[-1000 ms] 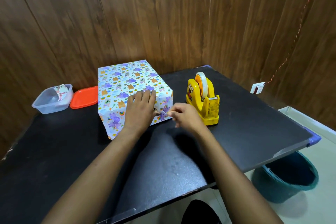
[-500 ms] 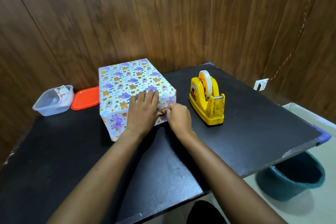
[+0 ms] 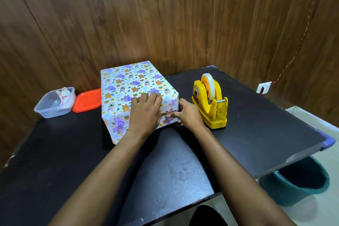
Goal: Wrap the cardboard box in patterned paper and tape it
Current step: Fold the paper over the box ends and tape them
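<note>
Box [image 3: 128, 84]: L hand [image 3: 145, 113] atop, R hand [image 3: 189, 114] front-side

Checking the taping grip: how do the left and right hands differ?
The left hand lies flat over the top edge of the wrapped box, fingers straight; the right hand is curled, pinching at its near face. The left hand spans top and side; the right hand meets only the side. Both touch the box.

Head camera looks forward-down, close over table [image 3: 256, 134].
</note>
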`<state>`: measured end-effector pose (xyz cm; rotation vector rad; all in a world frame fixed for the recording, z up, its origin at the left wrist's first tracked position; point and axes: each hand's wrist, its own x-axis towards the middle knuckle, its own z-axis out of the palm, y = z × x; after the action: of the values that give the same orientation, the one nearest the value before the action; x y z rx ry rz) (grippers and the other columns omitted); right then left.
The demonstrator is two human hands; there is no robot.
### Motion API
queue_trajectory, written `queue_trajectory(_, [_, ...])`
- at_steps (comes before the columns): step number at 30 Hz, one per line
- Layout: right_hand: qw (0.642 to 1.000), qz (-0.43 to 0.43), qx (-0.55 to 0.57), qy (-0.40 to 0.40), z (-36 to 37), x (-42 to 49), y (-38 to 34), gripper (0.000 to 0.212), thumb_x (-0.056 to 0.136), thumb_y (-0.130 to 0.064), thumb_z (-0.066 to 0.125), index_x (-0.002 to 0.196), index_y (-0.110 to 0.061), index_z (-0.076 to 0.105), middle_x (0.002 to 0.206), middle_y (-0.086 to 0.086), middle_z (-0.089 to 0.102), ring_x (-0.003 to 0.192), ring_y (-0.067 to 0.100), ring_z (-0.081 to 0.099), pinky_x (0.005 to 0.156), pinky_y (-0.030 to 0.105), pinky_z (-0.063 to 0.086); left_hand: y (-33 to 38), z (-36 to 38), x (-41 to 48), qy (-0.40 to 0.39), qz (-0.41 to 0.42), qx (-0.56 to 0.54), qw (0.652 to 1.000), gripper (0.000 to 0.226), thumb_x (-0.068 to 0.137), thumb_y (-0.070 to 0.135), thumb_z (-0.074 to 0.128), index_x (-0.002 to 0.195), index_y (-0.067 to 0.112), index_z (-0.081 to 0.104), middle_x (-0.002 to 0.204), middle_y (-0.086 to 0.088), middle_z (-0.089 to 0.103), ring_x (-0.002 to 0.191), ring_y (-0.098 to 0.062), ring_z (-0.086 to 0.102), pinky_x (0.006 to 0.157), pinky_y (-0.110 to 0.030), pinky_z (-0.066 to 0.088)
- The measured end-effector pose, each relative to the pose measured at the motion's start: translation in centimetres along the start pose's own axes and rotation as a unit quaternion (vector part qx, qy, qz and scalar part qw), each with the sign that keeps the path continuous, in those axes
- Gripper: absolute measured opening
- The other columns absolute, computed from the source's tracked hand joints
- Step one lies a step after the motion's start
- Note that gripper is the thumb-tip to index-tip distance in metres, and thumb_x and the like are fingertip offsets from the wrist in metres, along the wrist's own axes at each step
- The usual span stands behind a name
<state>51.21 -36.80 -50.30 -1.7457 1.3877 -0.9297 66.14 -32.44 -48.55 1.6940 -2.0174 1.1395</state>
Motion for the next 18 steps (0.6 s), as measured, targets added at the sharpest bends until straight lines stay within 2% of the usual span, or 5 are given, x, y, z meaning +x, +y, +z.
queue_trajectory(4, [0.998,0.017,0.042,-0.044,-0.5,0.7,0.8,0.018,0.077,-0.002,0.073,0.084,-0.004,0.056,0.07,0.013,0.065,0.045,0.012,0.05,0.044,0.026,0.044,-0.2,-0.1,0.1,-0.019,0.008,-0.006,1.0,0.048,0.062,0.04,0.08,0.097,0.01,0.064,0.091,-0.004,0.063,0.075,-0.027,0.057,0.06,-0.033,0.042])
queue_trajectory(7, [0.998,0.014,0.0,-0.055,-0.9,0.3,1.1,0.024,0.081,0.004,0.066,0.075,-0.01,0.048,0.065,0.007,0.059,0.043,0.009,0.055,0.047,0.028,0.048,-0.6,-0.3,0.1,-0.018,0.011,-0.018,1.0,0.044,0.064,0.03,0.08,0.1,0.009,0.066,0.093,-0.005,0.065,0.076,-0.028,0.059,0.06,-0.033,0.043])
queue_trajectory(11, [0.993,-0.034,-0.11,-0.001,-1.8,-1.4,-1.8,0.018,0.083,0.0,0.061,0.083,-0.011,0.047,0.088,0.017,0.065,0.078,0.033,0.066,0.069,0.043,0.056,-1.1,-0.8,0.3,-0.013,0.01,-0.037,0.999,0.038,0.085,0.028,0.041,0.104,0.007,0.067,0.096,-0.009,0.067,0.077,-0.029,0.062,0.059,-0.034,0.047])
queue_trajectory(14, [0.978,-0.086,-0.158,0.103,-4.9,-3.3,-4.2,0.004,0.089,-0.01,0.056,0.091,-0.008,0.053,0.1,0.016,0.062,0.092,0.031,0.058,0.074,0.036,0.047,-1.0,-1.6,0.3,-0.012,-0.008,-0.05,0.999,0.04,0.087,0.027,0.037,0.106,0.007,0.066,0.102,-0.01,0.067,0.083,-0.03,0.063,0.063,-0.034,0.048])
queue_trajectory(18, [0.923,0.027,-0.322,0.21,-9.8,-3.6,-3.8,0.034,0.097,-0.03,0.047,0.118,-0.006,0.058,0.126,0.011,0.053,0.122,0.03,0.04,0.09,0.039,0.038,0.4,-3.0,1.0,0.003,0.017,-0.087,0.996,0.038,0.086,0.028,0.036,0.1,0.011,0.067,0.096,-0.005,0.068,0.083,-0.028,0.064,0.068,-0.034,0.049])
